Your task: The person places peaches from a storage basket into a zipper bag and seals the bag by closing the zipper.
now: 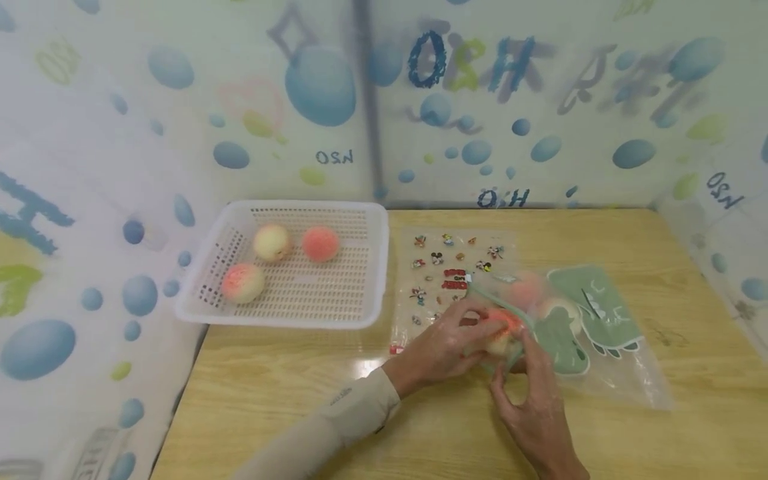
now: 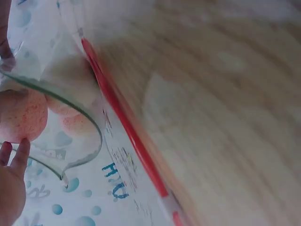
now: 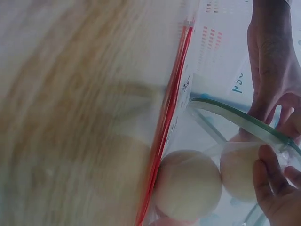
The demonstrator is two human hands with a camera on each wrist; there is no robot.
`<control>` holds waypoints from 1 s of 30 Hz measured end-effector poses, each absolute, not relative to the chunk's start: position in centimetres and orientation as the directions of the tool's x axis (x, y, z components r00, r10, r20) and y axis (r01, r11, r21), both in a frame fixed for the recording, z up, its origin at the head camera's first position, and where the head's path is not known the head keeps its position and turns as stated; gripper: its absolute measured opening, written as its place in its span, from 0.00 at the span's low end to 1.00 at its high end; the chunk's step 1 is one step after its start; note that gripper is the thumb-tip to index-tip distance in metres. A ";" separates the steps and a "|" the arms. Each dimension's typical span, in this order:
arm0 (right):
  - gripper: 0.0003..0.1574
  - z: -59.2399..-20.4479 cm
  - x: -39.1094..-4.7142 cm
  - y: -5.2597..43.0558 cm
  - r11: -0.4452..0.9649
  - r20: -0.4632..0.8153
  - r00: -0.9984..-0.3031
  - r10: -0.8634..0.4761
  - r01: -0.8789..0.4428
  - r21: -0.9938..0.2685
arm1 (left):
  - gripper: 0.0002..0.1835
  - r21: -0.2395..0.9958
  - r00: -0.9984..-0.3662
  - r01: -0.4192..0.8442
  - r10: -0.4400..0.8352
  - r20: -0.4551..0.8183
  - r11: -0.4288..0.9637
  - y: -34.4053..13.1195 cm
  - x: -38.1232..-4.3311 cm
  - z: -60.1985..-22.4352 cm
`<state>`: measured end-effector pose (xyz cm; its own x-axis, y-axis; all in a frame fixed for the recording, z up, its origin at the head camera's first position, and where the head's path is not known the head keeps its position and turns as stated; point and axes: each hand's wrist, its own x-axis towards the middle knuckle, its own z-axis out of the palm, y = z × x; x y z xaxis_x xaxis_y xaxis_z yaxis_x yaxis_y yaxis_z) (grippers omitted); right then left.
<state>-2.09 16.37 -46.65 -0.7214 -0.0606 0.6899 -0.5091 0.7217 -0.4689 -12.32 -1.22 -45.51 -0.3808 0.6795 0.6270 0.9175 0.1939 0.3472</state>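
My left hand (image 1: 447, 343) holds a pink-and-cream peach (image 1: 504, 331) at the mouth of a clear zip bag. This bag has a green dinosaur print (image 1: 612, 307) and a green zip edge (image 3: 235, 112). My right hand (image 1: 537, 407) pinches the bag's rim on the other side of the peach. Two more peaches show through the plastic, a pink one (image 1: 528, 290) and a paler one (image 1: 561, 310) partly behind the print. In the right wrist view, a pale peach (image 3: 188, 184) lies inside the bag beside the held one.
A white plastic basket (image 1: 375, 267) stands at the left with three peaches in it. Between basket and hands, a second clear bag (image 1: 414, 240) with cartoon prints and a red zip strip (image 2: 124, 117) lies flat on the wooden table (image 1: 270, 400). Patterned walls rise behind and beside the table.
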 end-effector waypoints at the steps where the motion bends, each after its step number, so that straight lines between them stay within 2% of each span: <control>1: 0.42 -46.6 -2.2 16.3 0.715 0.699 -0.713 -0.060 -0.519 -0.468 | 0.28 0.331 -0.370 0.923 0.678 0.635 0.194 -1.0 -12.3 -45.6; 3: 0.42 -46.6 -2.3 16.3 0.708 0.713 -0.699 -0.058 -0.532 -0.464 | 0.28 0.287 -0.359 0.932 0.681 0.638 0.223 -0.7 -12.3 -45.7; 6: 0.42 -46.5 -2.4 16.4 0.704 0.723 -0.689 -0.051 -0.538 -0.463 | 0.29 0.272 -0.383 0.924 0.686 0.619 0.270 -0.5 -12.1 -46.0; 14: 0.41 -46.4 -2.5 16.4 0.718 0.740 -0.671 -0.031 -0.531 -0.451 | 0.29 0.492 -0.427 0.862 0.704 0.568 0.126 0.1 -11.2 -46.0; 17: 0.41 -46.3 -2.5 16.5 0.719 0.744 -0.668 -0.024 -0.528 -0.452 | 0.26 0.528 -0.437 0.838 0.749 0.498 0.137 0.1 -11.0 -45.5; 22: 0.42 -46.5 -2.3 16.6 0.729 0.749 -0.663 0.001 -0.512 -0.454 | 0.29 0.464 -0.359 0.867 0.873 0.331 0.180 1.0 -11.2 -44.9; 24: 0.42 -46.6 -2.2 16.7 0.730 0.748 -0.664 0.005 -0.508 -0.456 | 0.30 0.443 -0.348 0.874 0.894 0.281 0.201 1.4 -11.2 -45.0; 28: 0.42 -46.6 -2.0 16.8 0.730 0.755 -0.656 0.006 -0.513 -0.452 | 0.23 0.446 -0.376 0.856 0.905 0.196 0.259 1.8 -11.1 -45.2; 30: 0.41 -46.6 -2.0 16.9 0.727 0.766 -0.643 0.008 -0.522 -0.446 | 0.24 0.480 -0.393 0.831 0.907 0.152 0.280 1.8 -11.1 -45.3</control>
